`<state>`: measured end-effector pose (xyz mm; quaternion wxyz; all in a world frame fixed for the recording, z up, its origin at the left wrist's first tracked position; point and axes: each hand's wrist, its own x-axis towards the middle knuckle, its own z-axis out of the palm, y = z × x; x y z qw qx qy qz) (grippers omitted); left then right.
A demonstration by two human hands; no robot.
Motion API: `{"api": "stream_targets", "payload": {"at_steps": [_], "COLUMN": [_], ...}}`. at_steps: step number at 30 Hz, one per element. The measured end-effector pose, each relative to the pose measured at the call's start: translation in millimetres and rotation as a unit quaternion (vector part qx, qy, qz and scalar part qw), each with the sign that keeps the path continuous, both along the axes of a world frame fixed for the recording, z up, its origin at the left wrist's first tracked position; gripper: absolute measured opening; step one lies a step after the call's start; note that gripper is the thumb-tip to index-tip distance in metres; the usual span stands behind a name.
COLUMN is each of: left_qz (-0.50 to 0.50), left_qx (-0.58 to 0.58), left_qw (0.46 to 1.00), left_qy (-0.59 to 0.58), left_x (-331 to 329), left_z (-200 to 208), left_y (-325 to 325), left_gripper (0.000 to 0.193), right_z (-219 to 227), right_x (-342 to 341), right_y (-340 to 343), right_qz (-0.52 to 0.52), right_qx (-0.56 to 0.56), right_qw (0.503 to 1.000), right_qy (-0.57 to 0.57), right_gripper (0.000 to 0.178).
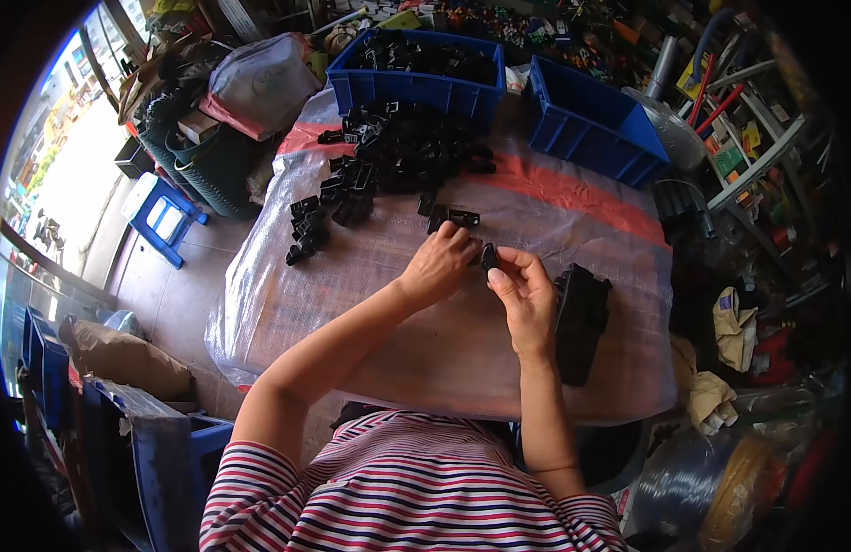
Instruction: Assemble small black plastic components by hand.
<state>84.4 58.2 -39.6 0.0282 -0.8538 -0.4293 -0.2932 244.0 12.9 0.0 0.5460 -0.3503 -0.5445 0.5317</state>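
Over the covered table, my right hand point(529, 299) pinches a small black plastic piece point(488, 256) between thumb and fingers. Close beside it, my left hand point(437, 262) is closed with its fingers curled downward; whatever its fingertips hold is hidden behind the hand. Just beyond the left knuckles lies a black plastic part point(459, 218) with a slotted, frame-like shape. A heap of similar black parts point(407, 152) spreads across the far left of the table. To the right of my right hand sits a long black block-shaped stack point(582, 322).
A blue crate point(416, 96) full of black parts stands at the table's far edge, with a second blue crate point(582, 138) to its right. Translucent woven sheeting point(389, 345) covers the table. A blue stool point(163, 219) is on the floor at left; cluttered shelving point(757, 166) crowds the right.
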Motion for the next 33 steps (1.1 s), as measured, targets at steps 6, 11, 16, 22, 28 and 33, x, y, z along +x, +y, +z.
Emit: {"api": "stream_targets", "payload": {"at_steps": [6,11,16,22,28,33], "left_qz": [-0.014,-0.127,-0.108,-0.032,-0.039,-0.009], "left_qx": [-0.051,-0.454,-0.416,-0.371,-0.358,-0.358], "left_qw": [0.993,0.672,0.646,0.65,0.608,0.528], "left_qy": [-0.107,-0.572,-0.63,-0.662,-0.708,-0.77], "left_x": [-15.9,-15.5,-18.6,-13.2,-13.1,-32.6], "left_z": [8.2,34.8,35.0,40.2,35.0,39.3], "left_y": [33.8,-40.5,-71.6,-93.6,-90.1,-59.2], "left_gripper": [0.027,0.03,0.033,0.035,0.03,0.029], "right_z": [0.3,13.3,20.4,14.6,4.8,18.4], "right_x": [12.4,5.1,-12.6,-21.6,-23.0,-35.0], "right_y": [-5.9,-21.8,-27.5,-26.4,-6.5,57.4], "right_qz": [-0.056,-0.072,-0.098,-0.049,0.14,0.262], "right_qx": [0.013,0.062,0.234,0.293,-0.013,0.034], "right_qw": [0.998,0.995,0.946,0.913,0.989,0.951], "right_qy": [0.011,-0.029,-0.203,-0.279,-0.038,-0.16], "right_gripper": [0.027,0.027,0.025,0.031,0.034,0.03]}}
